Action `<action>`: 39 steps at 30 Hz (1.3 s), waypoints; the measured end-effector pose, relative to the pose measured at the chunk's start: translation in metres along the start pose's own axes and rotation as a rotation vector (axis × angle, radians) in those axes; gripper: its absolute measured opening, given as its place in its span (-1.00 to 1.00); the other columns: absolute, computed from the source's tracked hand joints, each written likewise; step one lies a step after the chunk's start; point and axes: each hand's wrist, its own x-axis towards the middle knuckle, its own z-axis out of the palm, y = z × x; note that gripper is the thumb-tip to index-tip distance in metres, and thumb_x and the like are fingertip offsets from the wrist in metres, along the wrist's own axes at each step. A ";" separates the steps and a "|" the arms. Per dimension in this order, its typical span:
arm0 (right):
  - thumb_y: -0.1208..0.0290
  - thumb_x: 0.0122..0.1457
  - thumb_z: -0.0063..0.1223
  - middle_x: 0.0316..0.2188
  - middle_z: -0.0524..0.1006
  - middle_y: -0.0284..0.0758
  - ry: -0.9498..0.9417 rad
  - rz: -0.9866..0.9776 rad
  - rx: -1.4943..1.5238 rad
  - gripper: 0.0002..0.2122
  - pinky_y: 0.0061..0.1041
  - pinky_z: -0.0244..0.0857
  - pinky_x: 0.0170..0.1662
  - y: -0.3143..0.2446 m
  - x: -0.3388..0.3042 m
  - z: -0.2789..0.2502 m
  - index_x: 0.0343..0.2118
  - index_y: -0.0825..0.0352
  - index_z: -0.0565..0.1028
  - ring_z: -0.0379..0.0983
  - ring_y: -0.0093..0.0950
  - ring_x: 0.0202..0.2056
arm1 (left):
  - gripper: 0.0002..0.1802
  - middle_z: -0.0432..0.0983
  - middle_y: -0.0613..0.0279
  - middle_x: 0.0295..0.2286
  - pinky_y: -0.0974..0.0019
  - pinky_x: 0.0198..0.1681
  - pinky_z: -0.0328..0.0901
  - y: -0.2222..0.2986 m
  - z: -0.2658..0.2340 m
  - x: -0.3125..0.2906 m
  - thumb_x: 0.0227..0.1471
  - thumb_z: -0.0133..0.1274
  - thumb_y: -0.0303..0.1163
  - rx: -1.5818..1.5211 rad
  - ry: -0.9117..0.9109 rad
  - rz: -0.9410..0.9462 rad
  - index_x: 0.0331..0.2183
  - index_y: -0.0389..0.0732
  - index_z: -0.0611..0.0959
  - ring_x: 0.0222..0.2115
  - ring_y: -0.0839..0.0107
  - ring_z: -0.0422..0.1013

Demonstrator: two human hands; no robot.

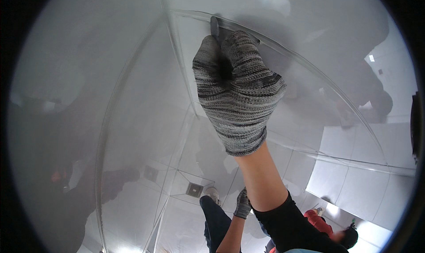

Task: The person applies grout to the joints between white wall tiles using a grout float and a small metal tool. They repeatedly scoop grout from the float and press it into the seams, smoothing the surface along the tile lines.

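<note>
My right hand (239, 93), in a grey-and-black striped knit glove, reaches up to a glossy grey wall (283, 93). Its fingers are closed around a flat grey scraper (214, 27), whose edge shows beyond the fingertips against a pale joint line (279, 49). The palm side hides most of the scraper, and a dark blurred spot lies between thumb and fingers. Lower down, my left hand (242, 204), in a matching glove, hangs beside my dark-trousered leg (216, 219). Its fingers are too small and shaded to make out.
A vertical corner seam (179, 58) runs left of my right hand, with another glossy panel (141, 98) beyond it. Below are floor tiles with a square drain grate (195, 190) close to a light shoe (212, 193). A person in red (319, 224) is at the lower right.
</note>
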 end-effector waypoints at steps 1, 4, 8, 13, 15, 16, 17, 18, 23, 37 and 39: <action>0.45 0.01 0.19 -0.60 0.58 -0.23 -0.002 0.001 0.007 -0.87 -0.61 0.41 -0.46 0.000 0.000 -0.001 -0.45 0.42 0.57 0.54 -0.49 -0.58 | -0.57 0.49 0.19 -0.16 0.33 -0.15 0.35 0.004 0.000 0.004 0.11 -0.05 -0.23 0.147 -0.218 0.210 -0.03 -0.25 0.46 -0.21 0.35 0.43; 0.45 0.01 0.20 -0.60 0.57 -0.22 -0.051 0.024 -0.017 -0.87 -0.61 0.41 -0.46 0.002 0.001 -0.003 -0.45 0.43 0.56 0.54 -0.48 -0.59 | -0.56 0.49 0.20 -0.16 0.36 -0.19 0.36 0.010 0.004 0.008 0.10 -0.03 -0.25 -0.007 0.013 -0.031 -0.03 -0.26 0.46 -0.23 0.39 0.44; 0.46 0.01 0.19 -0.60 0.57 -0.23 -0.021 0.006 0.021 -0.88 -0.60 0.42 -0.45 0.004 0.002 0.000 -0.46 0.42 0.56 0.54 -0.49 -0.58 | -0.57 0.48 0.19 -0.15 0.38 -0.19 0.35 0.010 0.007 0.014 0.10 -0.05 -0.25 0.137 -0.268 0.224 -0.03 -0.28 0.46 -0.23 0.42 0.43; 0.47 0.01 0.19 -0.56 0.58 -0.25 -0.056 0.025 0.054 -0.87 -0.61 0.42 -0.42 0.007 0.001 0.002 -0.43 0.43 0.56 0.54 -0.51 -0.54 | -0.56 0.46 0.16 -0.13 0.36 -0.13 0.32 0.010 0.014 0.012 0.13 -0.10 -0.24 -0.104 0.123 -0.239 -0.02 -0.30 0.45 -0.20 0.41 0.40; 0.48 0.01 0.19 -0.56 0.58 -0.25 -0.062 0.033 0.031 -0.86 -0.62 0.42 -0.41 0.008 0.002 0.000 -0.41 0.44 0.56 0.54 -0.52 -0.53 | -0.56 0.47 0.16 -0.14 0.37 -0.16 0.33 0.015 0.021 0.013 0.12 -0.10 -0.25 -0.149 0.108 -0.225 -0.02 -0.30 0.45 -0.22 0.41 0.41; 0.48 0.01 0.19 -0.55 0.58 -0.25 -0.076 0.038 0.023 -0.86 -0.62 0.42 -0.41 0.009 0.002 -0.001 -0.39 0.45 0.56 0.54 -0.52 -0.53 | -0.56 0.47 0.16 -0.15 0.38 -0.18 0.34 0.019 0.026 0.015 0.12 -0.09 -0.25 -0.200 0.109 -0.240 -0.02 -0.30 0.45 -0.23 0.41 0.42; 0.48 0.00 0.20 -0.55 0.58 -0.25 -0.063 0.050 0.035 -0.85 -0.62 0.42 -0.40 0.009 0.003 -0.003 -0.38 0.44 0.56 0.55 -0.52 -0.53 | -0.56 0.48 0.17 -0.16 0.38 -0.21 0.35 0.024 0.031 0.016 0.11 -0.08 -0.26 -0.253 0.109 -0.255 -0.02 -0.30 0.45 -0.25 0.40 0.43; 0.49 0.00 0.20 -0.54 0.58 -0.25 -0.062 0.061 0.050 -0.85 -0.62 0.43 -0.39 0.009 0.003 -0.005 -0.37 0.44 0.57 0.55 -0.51 -0.52 | -0.56 0.48 0.17 -0.17 0.38 -0.23 0.36 0.029 0.036 0.017 0.10 -0.06 -0.27 -0.235 0.149 -0.285 -0.03 -0.30 0.45 -0.26 0.40 0.43; 0.50 -0.02 0.21 -0.50 0.60 -0.23 -0.066 0.102 -0.034 -0.84 -0.60 0.44 -0.32 0.012 0.001 -0.015 -0.36 0.44 0.57 0.56 -0.50 -0.48 | -0.57 0.49 0.19 -0.17 0.36 -0.26 0.39 0.051 0.059 0.014 0.06 0.01 -0.29 -0.137 0.312 -0.380 -0.04 -0.28 0.47 -0.27 0.39 0.44; 0.49 -0.03 0.24 -0.44 0.61 -0.22 -0.057 0.160 -0.060 -0.82 -0.56 0.46 -0.29 0.038 -0.004 -0.030 -0.34 0.41 0.57 0.57 -0.49 -0.41 | -0.59 0.48 0.20 -0.16 0.32 -0.19 0.40 0.056 0.062 0.025 0.04 0.06 -0.26 -0.250 0.258 -0.417 -0.07 -0.21 0.50 -0.21 0.36 0.45; 0.50 -0.04 0.24 -0.44 0.61 -0.22 -0.052 0.163 -0.057 -0.82 -0.56 0.46 -0.29 0.044 -0.008 -0.030 -0.34 0.41 0.57 0.57 -0.49 -0.41 | -0.59 0.48 0.19 -0.16 0.31 -0.18 0.40 0.055 0.062 0.026 0.04 0.06 -0.26 -0.259 0.219 -0.394 -0.07 -0.22 0.51 -0.20 0.35 0.44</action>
